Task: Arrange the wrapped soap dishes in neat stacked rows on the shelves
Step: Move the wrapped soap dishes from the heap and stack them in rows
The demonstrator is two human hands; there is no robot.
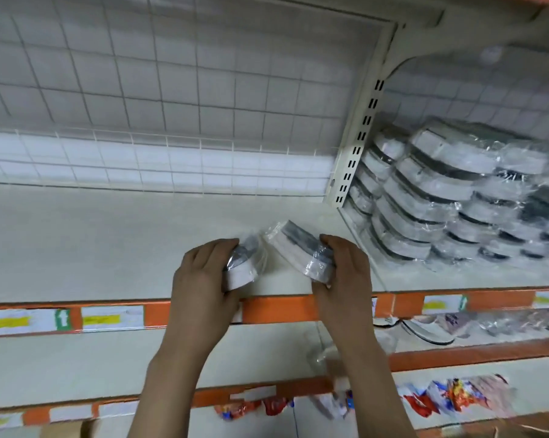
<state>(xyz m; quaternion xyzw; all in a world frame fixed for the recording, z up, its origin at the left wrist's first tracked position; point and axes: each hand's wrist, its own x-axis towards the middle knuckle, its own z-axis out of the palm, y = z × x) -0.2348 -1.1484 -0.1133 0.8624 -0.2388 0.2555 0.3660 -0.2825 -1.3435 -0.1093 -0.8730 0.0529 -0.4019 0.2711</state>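
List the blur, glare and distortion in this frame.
Head view: wide-angle bending curves the orange shelf edge and the upright post; motion blur smears the snack packets below; glare glints off the wrap on the stacked soap dishes; both hands, left and right, stay fairly sharp.

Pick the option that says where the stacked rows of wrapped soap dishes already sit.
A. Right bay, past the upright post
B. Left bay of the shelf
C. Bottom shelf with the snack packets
A: the stacked rows fill the shelf right of the upright post.
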